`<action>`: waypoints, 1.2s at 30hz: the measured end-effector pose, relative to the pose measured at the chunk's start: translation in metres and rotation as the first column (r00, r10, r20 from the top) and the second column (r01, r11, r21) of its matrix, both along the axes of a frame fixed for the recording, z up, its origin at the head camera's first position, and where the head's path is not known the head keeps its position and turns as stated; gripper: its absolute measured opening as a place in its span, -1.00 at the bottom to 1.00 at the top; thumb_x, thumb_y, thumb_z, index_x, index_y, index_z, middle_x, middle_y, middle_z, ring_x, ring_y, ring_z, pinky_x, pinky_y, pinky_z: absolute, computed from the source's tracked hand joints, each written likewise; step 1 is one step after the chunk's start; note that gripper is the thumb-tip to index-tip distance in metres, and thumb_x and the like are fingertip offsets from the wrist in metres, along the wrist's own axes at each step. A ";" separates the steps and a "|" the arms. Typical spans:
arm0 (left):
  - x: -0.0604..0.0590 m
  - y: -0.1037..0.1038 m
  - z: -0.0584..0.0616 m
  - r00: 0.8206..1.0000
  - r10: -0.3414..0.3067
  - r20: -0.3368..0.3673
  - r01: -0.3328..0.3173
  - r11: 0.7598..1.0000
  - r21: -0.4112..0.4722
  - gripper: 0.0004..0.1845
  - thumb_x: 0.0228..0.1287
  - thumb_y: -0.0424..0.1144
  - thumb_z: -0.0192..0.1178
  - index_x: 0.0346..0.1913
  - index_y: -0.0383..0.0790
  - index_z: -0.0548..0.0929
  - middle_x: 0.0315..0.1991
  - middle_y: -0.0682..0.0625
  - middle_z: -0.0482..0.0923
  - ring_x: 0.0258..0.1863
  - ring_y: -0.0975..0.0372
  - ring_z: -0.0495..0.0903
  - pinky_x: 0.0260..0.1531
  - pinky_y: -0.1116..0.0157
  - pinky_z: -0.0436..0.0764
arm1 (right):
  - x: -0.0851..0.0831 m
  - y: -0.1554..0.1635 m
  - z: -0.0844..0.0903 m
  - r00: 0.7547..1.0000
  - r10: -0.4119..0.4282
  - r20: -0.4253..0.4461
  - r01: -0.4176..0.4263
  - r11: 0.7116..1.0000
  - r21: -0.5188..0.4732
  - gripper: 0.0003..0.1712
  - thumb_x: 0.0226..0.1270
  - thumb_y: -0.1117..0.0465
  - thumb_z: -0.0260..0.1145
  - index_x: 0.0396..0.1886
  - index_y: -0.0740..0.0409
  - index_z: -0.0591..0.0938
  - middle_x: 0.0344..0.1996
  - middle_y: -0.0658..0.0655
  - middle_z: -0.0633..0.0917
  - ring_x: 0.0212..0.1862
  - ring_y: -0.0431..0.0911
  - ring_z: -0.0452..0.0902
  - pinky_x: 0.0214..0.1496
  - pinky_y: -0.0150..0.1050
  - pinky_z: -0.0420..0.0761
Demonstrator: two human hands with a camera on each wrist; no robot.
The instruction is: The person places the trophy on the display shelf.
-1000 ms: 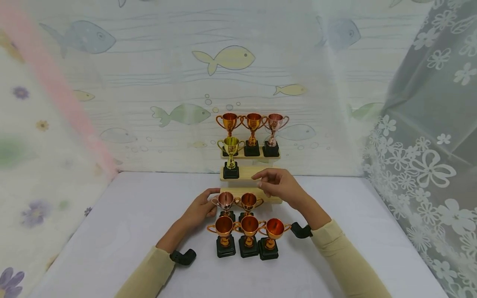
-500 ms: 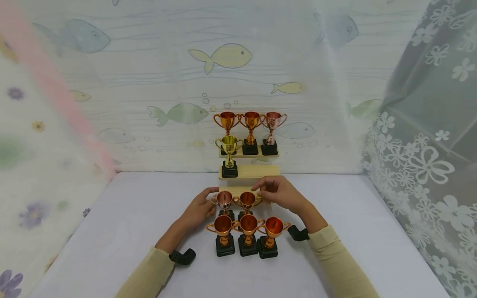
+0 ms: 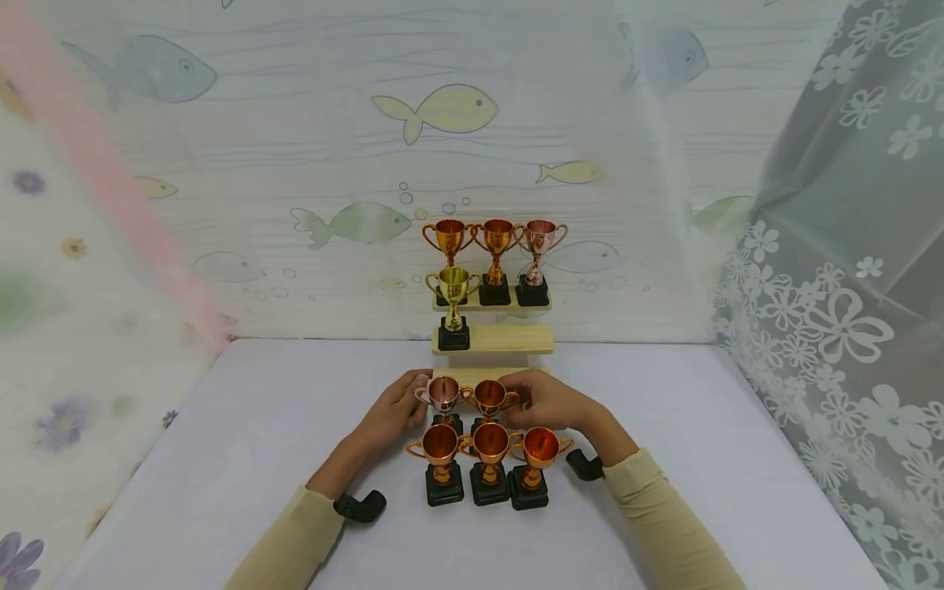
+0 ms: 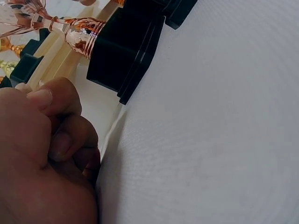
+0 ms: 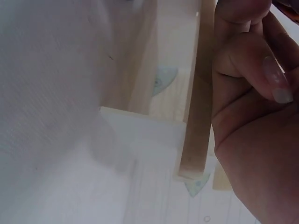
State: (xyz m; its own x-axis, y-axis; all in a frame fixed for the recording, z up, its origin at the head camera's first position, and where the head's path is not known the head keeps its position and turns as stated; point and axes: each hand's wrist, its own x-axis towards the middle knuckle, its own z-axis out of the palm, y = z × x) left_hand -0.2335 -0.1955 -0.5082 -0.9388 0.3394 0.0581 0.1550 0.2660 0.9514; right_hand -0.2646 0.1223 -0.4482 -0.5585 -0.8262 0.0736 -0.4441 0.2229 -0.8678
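Note:
My left hand (image 3: 394, 410) is at the left end of the wooden tiered shelf (image 3: 509, 338), thumb and index finger on its lowest step. Its other fingers (image 4: 77, 133) curl in beside the shelf and a rose-gold trophy (image 4: 81, 37). My right hand (image 3: 553, 401) is just right of a copper-coloured trophy (image 3: 490, 395), its fingers close to the cup's handle. In the right wrist view the thumb (image 5: 266, 74) is apart from the fingers, and the shelf's end panel (image 5: 145, 128) stands beside the hand. The cup partly hides the right fingertips in the head view.
In front stand three orange-copper trophies (image 3: 490, 447) on black bases. On the top shelf step are two orange trophies (image 3: 496, 239) and a rose-gold one (image 3: 540, 238); a gold trophy (image 3: 453, 287) stands on the middle step's left. A fish-print curtain (image 3: 295, 147) hangs behind.
My right hand has come down and toward me, from in front of the middle step to beside the copper-coloured trophy. My left hand stays at the shelf's left end.

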 end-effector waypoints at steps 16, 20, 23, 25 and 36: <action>0.003 0.006 0.001 1.000 -0.009 -0.020 0.009 1.000 -0.028 -0.70 0.73 -0.29 -0.17 0.03 -0.42 0.56 -0.67 0.09 0.25 -0.65 0.28 0.24 -0.51 0.35 0.30 | 0.005 -0.010 -0.011 0.997 -0.069 -0.034 0.069 0.998 -0.016 -0.81 0.32 0.39 0.45 -0.08 0.22 0.77 -0.32 -0.01 0.72 -0.34 -0.17 0.49 -0.25 -0.27 0.56; 0.003 0.006 0.002 0.999 -0.022 -0.034 0.021 0.999 -0.036 -0.71 0.73 -0.31 -0.16 -0.18 -0.37 0.49 -0.66 0.08 0.26 -0.63 0.29 0.25 -0.49 0.35 0.31 | 0.006 -0.011 -0.009 0.996 -0.077 -0.050 0.077 0.997 -0.004 -0.80 0.32 0.37 0.46 -0.07 0.21 0.77 -0.32 0.05 0.74 -0.34 -0.17 0.49 -0.24 -0.28 0.56; 0.003 0.006 0.002 0.999 -0.026 -0.029 0.025 0.999 -0.030 -0.70 0.75 -0.28 -0.16 -0.17 -0.38 0.48 -0.63 0.05 0.27 -0.61 0.28 0.27 -0.46 0.34 0.33 | 0.006 -0.011 -0.007 0.995 -0.079 -0.055 0.079 0.997 0.002 -0.79 0.32 0.38 0.47 -0.06 0.21 0.78 -0.28 0.06 0.77 -0.31 -0.17 0.53 -0.20 -0.28 0.60; 0.003 0.006 0.003 0.999 -0.026 -0.026 0.026 0.999 -0.027 -0.70 0.76 -0.26 -0.17 -0.16 -0.39 0.47 -0.62 0.05 0.28 -0.60 0.27 0.28 -0.46 0.33 0.35 | 0.006 -0.011 -0.006 0.995 -0.078 -0.054 0.078 0.997 -0.001 -0.80 0.32 0.38 0.46 -0.07 0.20 0.78 -0.28 0.04 0.77 -0.31 -0.17 0.53 -0.19 -0.27 0.61; 0.001 0.007 0.001 1.000 -0.015 -0.005 0.015 1.000 -0.018 -0.71 0.76 -0.28 -0.18 -0.10 -0.36 0.51 -0.68 0.10 0.26 -0.64 0.28 0.28 -0.50 0.36 0.33 | 0.006 -0.005 0.000 0.997 -0.070 0.038 0.071 0.997 -0.026 -0.76 0.44 0.34 0.41 0.05 0.26 0.72 -0.30 0.21 0.78 -0.51 -0.02 0.58 -0.42 -0.19 0.67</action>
